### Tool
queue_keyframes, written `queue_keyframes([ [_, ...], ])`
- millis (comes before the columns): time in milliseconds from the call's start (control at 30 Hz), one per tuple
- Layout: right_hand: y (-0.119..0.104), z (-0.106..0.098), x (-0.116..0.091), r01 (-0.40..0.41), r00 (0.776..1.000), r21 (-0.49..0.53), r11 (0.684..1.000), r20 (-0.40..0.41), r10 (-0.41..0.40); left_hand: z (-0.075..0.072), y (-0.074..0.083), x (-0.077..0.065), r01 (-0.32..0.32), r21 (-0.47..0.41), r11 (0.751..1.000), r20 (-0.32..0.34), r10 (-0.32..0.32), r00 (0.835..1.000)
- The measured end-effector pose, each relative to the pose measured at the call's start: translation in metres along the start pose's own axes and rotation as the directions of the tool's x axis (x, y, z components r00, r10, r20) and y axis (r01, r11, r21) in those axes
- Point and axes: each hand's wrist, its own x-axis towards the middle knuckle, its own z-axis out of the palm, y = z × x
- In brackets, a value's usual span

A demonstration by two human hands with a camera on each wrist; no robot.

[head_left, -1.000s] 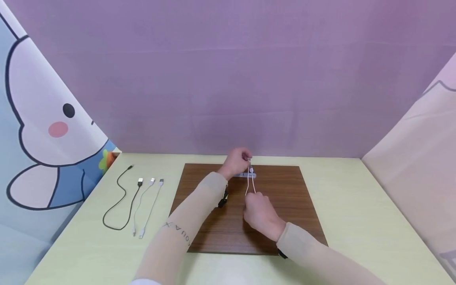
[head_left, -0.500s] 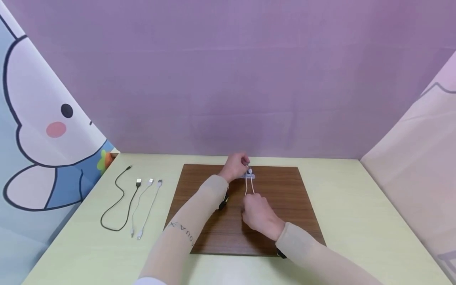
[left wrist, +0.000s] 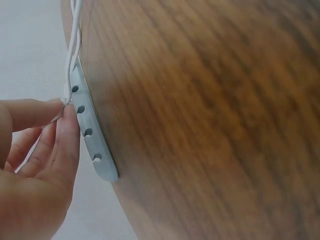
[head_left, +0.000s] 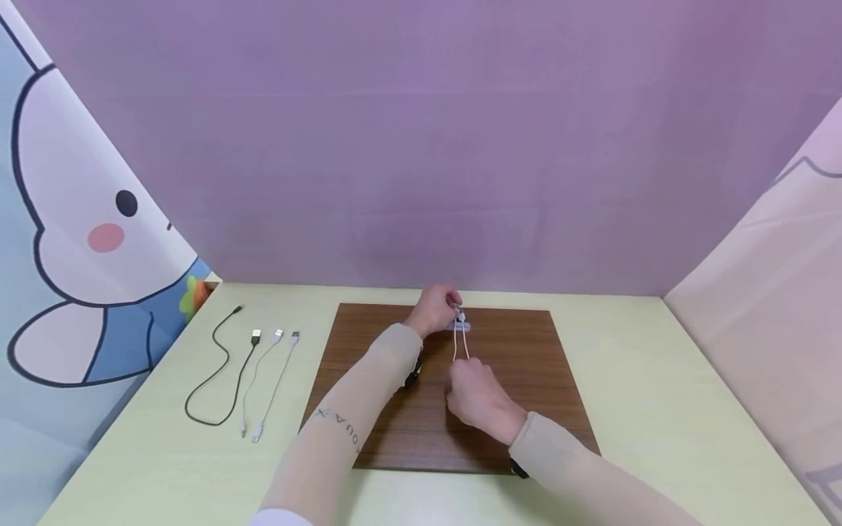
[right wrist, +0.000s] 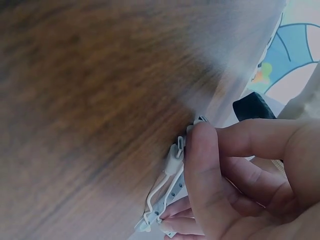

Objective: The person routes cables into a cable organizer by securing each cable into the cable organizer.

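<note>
My left hand (head_left: 434, 310) is at the far edge of the brown wooden board (head_left: 395, 409). It pinches a thin white USB cable (left wrist: 73, 50) between thumb and fingertips, right beside a pale grey-blue cable holder (left wrist: 94, 132) with several notches along it. One white cable passes at the holder's far end. Nearer the body, my right hand (head_left: 480, 398) grips the other end of the white cables, with fingers curled. In the right wrist view, a white USB plug (right wrist: 174, 159) shows beside the right fingertips, and another metal tip (right wrist: 201, 119) pokes out above them.
Left of the board, a black USB cable (head_left: 226, 356) and two white USB cables (head_left: 253, 376) (head_left: 279, 383) lie on the pale yellow table (head_left: 658, 380). A purple cloth (head_left: 421, 146) hangs behind, and printed cloths (head_left: 79, 307) flank the sides.
My left hand has come down slightly toward the cable holder with the white cable in its fingertips. The right hand stays almost in place.
</note>
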Motion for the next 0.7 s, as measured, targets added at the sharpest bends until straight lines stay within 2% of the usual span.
queue_keyframes([
  [433,0.0021,0.0021,0.0006,-0.025,0.999,0.055,0.998,0.034,0.023,0.008,-0.001,0.0021,0.008,0.114,0.993,0.012,-0.009,1.0],
  [700,0.0088,0.0016,0.0039,0.018,0.998,0.091,0.996,0.059,-0.024,0.0092,0.0001,0.0009,0.016,0.194,0.981,0.015,-0.019,1.0],
])
